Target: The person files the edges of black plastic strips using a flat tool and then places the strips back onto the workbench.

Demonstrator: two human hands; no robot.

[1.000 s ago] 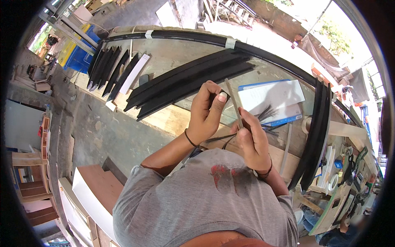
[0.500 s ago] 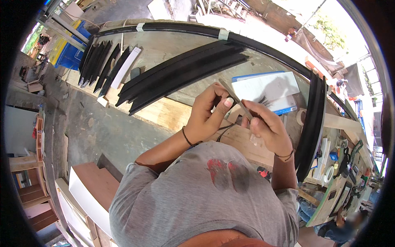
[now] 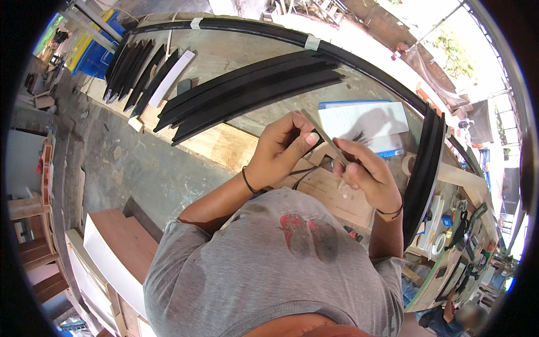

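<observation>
A thin, flat grey-brown strip (image 3: 321, 133) slants between my two hands, its upper end pointing away from me. My left hand (image 3: 285, 147) is closed on the upper part, thumb pressed along its side. Fingers of my right hand (image 3: 368, 173) pinch the lower end. What the strip is made of is too small to tell. A black cord (image 3: 303, 171) shows just below the hands, over a light wooden board (image 3: 331, 196). Past my right hand, white paper sheets (image 3: 365, 119) with handwriting rest on a blue-edged pad (image 3: 393, 151).
Long black profiles (image 3: 247, 92) lie on the bench beyond my left hand, with shorter black pieces (image 3: 135, 73) at far left. More black profiles (image 3: 424, 174) stand at the right. Another person (image 3: 443, 320) is at the lower right, near a cluttered table (image 3: 449, 275).
The view has shifted slightly. Both hands keep their hold on the strip, and more of it shows between them, near the right fingertips.
</observation>
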